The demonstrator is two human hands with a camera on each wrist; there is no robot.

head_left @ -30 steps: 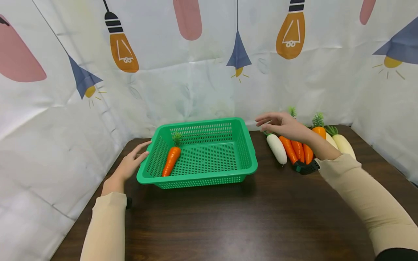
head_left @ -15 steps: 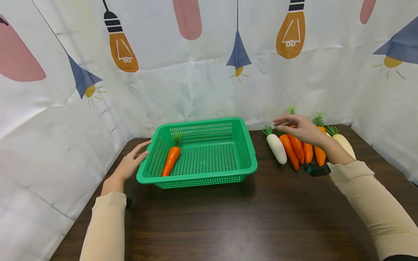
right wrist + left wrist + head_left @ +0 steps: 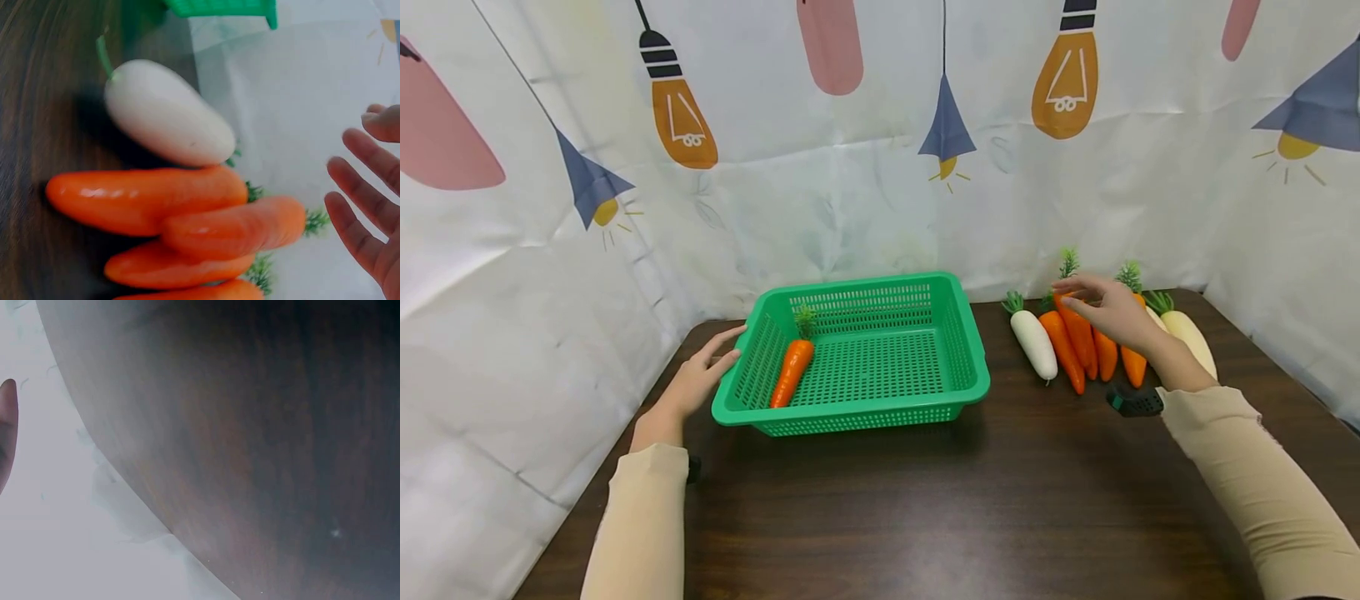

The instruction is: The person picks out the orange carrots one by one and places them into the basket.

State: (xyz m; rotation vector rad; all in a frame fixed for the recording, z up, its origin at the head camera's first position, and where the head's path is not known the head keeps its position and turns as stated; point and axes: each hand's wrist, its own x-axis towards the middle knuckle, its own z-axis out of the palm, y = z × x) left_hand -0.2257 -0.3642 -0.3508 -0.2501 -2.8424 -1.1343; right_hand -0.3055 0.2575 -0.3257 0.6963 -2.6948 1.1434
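Note:
My left hand (image 3: 688, 379) rests its fingers, fairly straight, on the left rim of a green plastic basket (image 3: 857, 410). Inside the basket, along its left side, lies one orange carrot (image 3: 792, 373) with a leafy green top. Above a group of carrots (image 3: 1063, 350) at the right hovers my right hand (image 3: 1116, 315), palm down. The right wrist view has its fingers spread and apart from the carrots, one of which (image 3: 234, 228) lies across others. Left of them is a white radish (image 3: 1034, 345). The left wrist view catches only one fingertip (image 3: 7, 425).
Paler radishes (image 3: 1191, 340) lie at the far right, partly behind the right arm. A patterned white cloth (image 3: 865, 208) hangs along the back and left of the dark wooden table (image 3: 880, 517).
My right hand has moved rightward from beside the basket, past the white radish, and sunk slightly over the carrots. The left hand and basket have stayed put.

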